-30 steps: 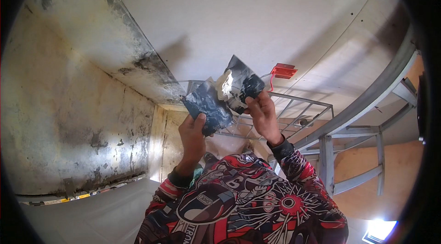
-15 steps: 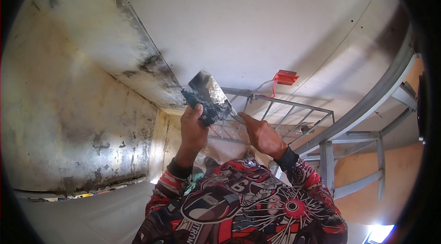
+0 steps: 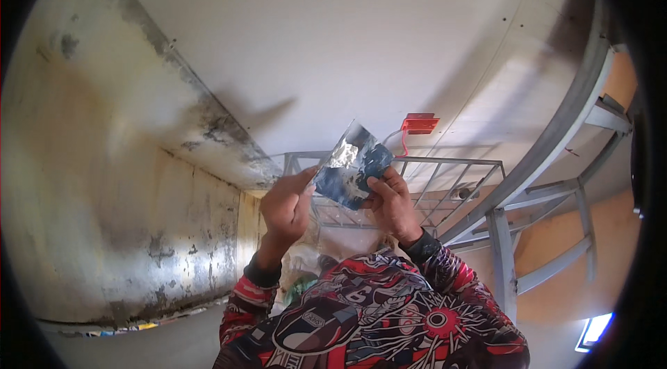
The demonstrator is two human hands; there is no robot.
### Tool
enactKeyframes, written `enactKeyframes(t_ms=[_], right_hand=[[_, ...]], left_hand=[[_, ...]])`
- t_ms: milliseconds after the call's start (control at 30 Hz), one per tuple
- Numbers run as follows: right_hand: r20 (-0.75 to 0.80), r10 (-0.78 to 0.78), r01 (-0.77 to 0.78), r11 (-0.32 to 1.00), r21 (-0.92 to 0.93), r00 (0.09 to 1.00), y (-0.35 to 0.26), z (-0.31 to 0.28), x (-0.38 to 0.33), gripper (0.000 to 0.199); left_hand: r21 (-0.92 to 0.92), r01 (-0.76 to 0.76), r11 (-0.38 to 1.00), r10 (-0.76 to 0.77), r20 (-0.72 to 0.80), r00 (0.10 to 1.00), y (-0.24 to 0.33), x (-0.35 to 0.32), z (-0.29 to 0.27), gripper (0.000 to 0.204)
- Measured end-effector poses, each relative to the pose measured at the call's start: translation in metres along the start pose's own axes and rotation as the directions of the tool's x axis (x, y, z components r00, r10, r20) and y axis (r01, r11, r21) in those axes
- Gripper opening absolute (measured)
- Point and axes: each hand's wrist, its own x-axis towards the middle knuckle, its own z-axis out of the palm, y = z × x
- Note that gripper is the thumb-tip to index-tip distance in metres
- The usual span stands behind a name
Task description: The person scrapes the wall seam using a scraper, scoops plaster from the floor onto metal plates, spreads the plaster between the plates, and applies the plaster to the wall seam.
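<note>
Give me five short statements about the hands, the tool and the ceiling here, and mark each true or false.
1. The right hand grips a flat metal blade smeared with dark and pale compound. True.
2. The left hand hangs at the person's side, far from the blade. False: it is raised beside the blade and meets its left edge.
3. A red-orange box is fixed to the ceiling above the hands. True.
4. The metal frame behind the hands is painted bright green. False: it is grey.
5. The wall on the left is spotless white. False: it is stained and dark-streaked.
</note>
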Motion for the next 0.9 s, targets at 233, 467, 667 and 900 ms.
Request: enactKeyframes(t_ms=[233, 467, 667, 900], right_hand=[[-0.043, -0.096, 0.098, 0.994, 0.055, 0.994, -0.01, -0.011, -0.008, 0.024], [-0.218, -0.228, 0.239, 0.971, 0.028, 0.949, -0.023, -0.046, -0.035, 0.022], [-0.275, -0.334, 0.341, 0.94, -0.025, 0.901, -0.045, -0.081, -0.072, 0.024], [-0.452, -0.286, 0.228, 0.957, -0.18, 0.845, -0.042, -0.099, -0.095, 0.024]], left_hand=[[0.098, -0.265, 0.959, 0.238, 0.229, 0.944, -0.007, 0.002, 0.007, 0.051], [0.065, -0.301, 0.951, 0.253, 0.39, 0.885, -0.028, -0.005, 0.043, 0.051], [0.024, -0.282, 0.959, 0.253, 0.371, 0.894, -0.038, 0.0, 0.08, 0.029], [-0.475, 0.51, 0.718, -0.383, 0.341, 0.858, 0.005, 0.035, 0.112, 0.013]])
